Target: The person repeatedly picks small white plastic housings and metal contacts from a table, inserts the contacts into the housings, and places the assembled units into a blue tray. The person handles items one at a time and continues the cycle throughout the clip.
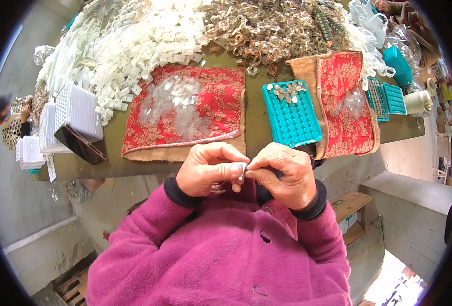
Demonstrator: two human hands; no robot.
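Close to my body, in front of the table edge, both hands meet at a small whitish piece. My left hand pinches it between thumb and forefinger; a small clear, shiny bit shows under its curled fingers. From the other side my right hand grips the same piece with its fingertips. What exactly the piece is, I cannot make out. Beyond my hands lies a red floral cloth with a heap of thin clear pieces. A teal tray of round wells bears several silver discs.
White box-like pieces and clear-brown strap-like coils pile up at the back. White trays and a dark phone stand left. Another red cloth and a thread spool lie right. A person is far left.
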